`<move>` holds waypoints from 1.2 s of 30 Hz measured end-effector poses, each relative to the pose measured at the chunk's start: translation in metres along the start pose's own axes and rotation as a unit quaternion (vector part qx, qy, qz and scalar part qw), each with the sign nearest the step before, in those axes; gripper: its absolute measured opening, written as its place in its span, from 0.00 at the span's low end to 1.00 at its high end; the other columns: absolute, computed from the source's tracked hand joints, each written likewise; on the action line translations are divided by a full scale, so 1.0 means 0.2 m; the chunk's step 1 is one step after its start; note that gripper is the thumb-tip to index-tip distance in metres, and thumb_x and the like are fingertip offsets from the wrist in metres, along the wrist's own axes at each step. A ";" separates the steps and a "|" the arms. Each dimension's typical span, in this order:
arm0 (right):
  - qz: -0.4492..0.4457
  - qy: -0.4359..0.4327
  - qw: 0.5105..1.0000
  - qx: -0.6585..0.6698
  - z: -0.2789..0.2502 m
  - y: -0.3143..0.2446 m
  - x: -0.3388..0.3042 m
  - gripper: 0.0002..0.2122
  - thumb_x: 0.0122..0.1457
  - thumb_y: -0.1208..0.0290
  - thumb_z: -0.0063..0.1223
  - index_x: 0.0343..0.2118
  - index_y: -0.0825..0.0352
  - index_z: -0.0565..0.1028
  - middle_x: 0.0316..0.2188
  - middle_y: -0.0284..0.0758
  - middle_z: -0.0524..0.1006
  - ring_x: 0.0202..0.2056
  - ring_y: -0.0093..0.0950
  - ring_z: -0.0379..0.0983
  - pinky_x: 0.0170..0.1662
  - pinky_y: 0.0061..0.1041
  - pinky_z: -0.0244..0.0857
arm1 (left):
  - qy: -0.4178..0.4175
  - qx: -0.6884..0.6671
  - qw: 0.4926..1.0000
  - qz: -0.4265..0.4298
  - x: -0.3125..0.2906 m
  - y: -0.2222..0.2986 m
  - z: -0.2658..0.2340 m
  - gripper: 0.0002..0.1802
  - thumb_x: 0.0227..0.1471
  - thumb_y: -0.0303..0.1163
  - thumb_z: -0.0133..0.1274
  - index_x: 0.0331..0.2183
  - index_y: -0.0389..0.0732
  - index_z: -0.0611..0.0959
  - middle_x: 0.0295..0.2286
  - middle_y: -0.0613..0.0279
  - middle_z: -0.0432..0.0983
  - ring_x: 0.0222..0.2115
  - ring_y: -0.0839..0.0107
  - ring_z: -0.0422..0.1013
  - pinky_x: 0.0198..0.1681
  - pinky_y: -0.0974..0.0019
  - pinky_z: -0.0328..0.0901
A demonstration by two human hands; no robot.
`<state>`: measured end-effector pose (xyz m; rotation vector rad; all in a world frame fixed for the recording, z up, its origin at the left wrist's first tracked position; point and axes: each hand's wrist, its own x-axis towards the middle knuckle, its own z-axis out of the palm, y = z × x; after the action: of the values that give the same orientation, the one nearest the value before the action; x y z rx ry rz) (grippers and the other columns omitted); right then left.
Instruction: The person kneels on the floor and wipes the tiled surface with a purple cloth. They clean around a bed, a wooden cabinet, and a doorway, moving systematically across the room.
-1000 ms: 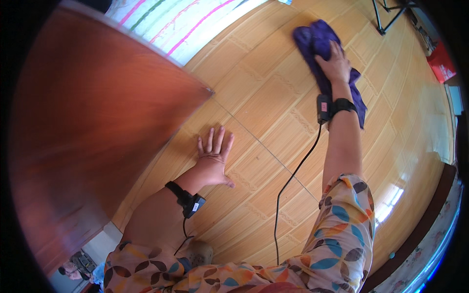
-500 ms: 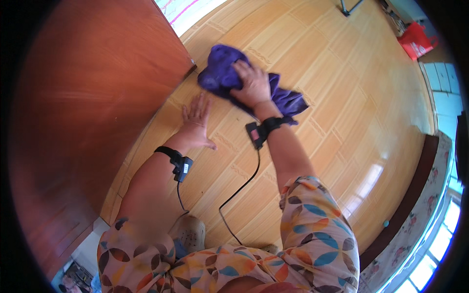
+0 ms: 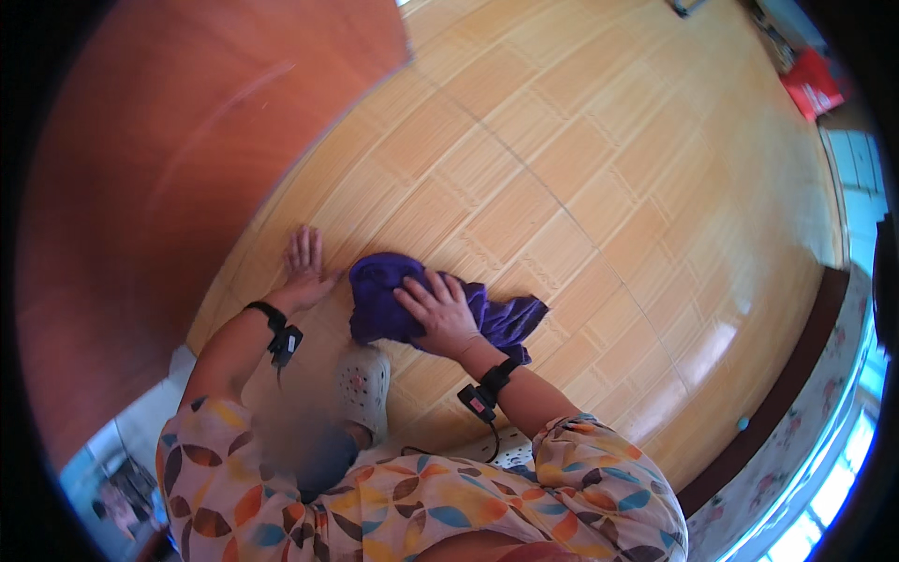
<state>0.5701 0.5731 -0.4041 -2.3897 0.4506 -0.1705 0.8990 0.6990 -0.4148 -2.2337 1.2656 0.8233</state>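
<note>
A bunched purple cloth lies on the tiled floor in front of my feet. My right hand presses flat on top of it, fingers spread, while the cloth's wrinkled tail trails out to the right. Just left of the cloth, my left hand leans on the floor with its fingers stretched out and nothing in it. Black straps with small boxes and cables circle both wrists.
A reddish-brown wooden panel rises along the left. My light perforated clog stands close behind the cloth. A red bag sits at the far right, and a dark-edged floral-covered piece runs along the right.
My right hand has drawn the purple cloth back toward my feet and a little left. My left hand has also come nearer and shifted left along the floor.
</note>
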 end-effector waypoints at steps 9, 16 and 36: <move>0.009 -0.013 0.999 -0.035 0.04 -0.02 0.02 0.44 0.39 0.54 0.71 0.64 0.49 0.66 0.66 0.35 0.61 0.66 0.48 0.53 0.66 0.55 0.45 | 0.000 -0.039 0.999 -0.013 -0.09 0.13 -0.09 0.72 0.45 0.72 0.57 0.69 0.40 0.36 0.69 0.41 0.22 0.69 0.37 0.19 0.67 0.30 0.27; 0.025 0.033 0.989 0.142 -0.04 0.12 0.15 0.38 0.40 0.66 0.71 0.60 0.54 0.70 0.57 0.37 0.72 0.58 0.45 0.66 0.62 0.46 0.57 | -0.051 -0.035 0.998 -0.004 -0.09 0.13 -0.18 0.72 0.45 0.66 0.62 0.70 0.45 0.33 0.70 0.46 0.17 0.69 0.42 0.15 0.67 0.32 0.22; 0.141 0.195 0.966 0.098 -0.32 0.68 1.25 0.26 0.40 0.59 0.68 0.43 0.67 0.80 0.41 0.51 0.80 0.44 0.52 0.74 0.50 0.44 0.70 | 0.017 -0.107 0.992 0.071 -0.06 0.14 -0.11 0.72 0.45 0.61 0.64 0.70 0.44 0.33 0.70 0.44 0.18 0.69 0.37 0.18 0.64 0.25 0.23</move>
<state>0.7508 0.3464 -0.4457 -2.0706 0.9064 -0.5353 0.8765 0.6793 -0.3937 -2.3519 1.4242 1.0215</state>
